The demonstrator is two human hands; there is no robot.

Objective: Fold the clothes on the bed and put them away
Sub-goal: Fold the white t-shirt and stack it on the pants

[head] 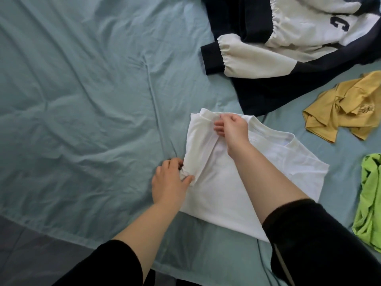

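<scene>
Fingertips of the right hand pinch the far end of a long turned-in fold on the white cotton T-shirt, close to its shoulder. The left hand curls thumb and fingers round the bunched near end of that same fold. Holding both ends likely keeps the strip taut and straight, so it can be laid evenly along the shirt's body. The shirt lies flat near the bed's front edge on the wrinkled pale teal bedsheet, collar towards the right, its other side not yet folded in. Farther out, three garments wait unfolded on the sheet, apart from the shirt: a navy and white sweatshirt with gathered cuffs beyond it, a crumpled mustard-yellow top to the right, and a lime-green garment at the right edge. Nothing looks put away yet, so the task seems to be at an early stage.
</scene>
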